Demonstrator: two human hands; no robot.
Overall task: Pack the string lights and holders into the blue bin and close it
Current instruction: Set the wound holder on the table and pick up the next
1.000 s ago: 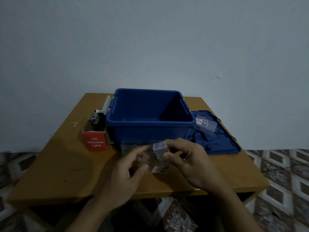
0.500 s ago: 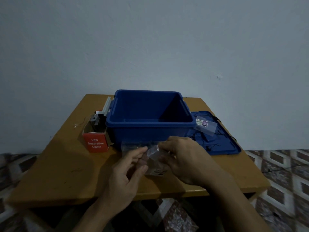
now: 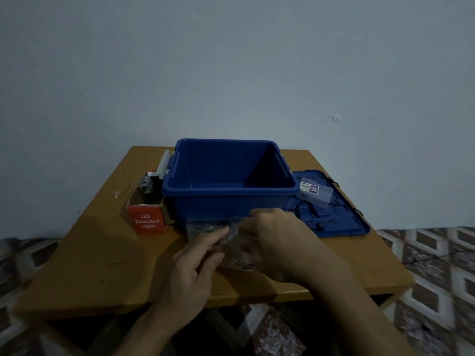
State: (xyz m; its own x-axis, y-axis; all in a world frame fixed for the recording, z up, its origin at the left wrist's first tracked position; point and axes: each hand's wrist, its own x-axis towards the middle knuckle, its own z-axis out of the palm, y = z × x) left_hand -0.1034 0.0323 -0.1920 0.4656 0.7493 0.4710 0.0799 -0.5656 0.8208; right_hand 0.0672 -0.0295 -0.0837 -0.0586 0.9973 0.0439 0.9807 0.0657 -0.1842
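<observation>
A clear plastic packet is pinched by the curled fingers of the left hand and the right hand near the table's front edge, just before the open blue bin (its lid is laid flat by the right edge); a red box is set at the bin's left.

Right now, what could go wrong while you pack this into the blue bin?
1. The left hand and right hand pinch a clear packet in front of the blue bin, not over it; a slip would likely miss the bin.
2. Black string lights lie loose on the blue lid; lifting the lid first would likely spill or tangle them.
3. The thin wire beside the red LED lights box is faint and could get left out.
</observation>
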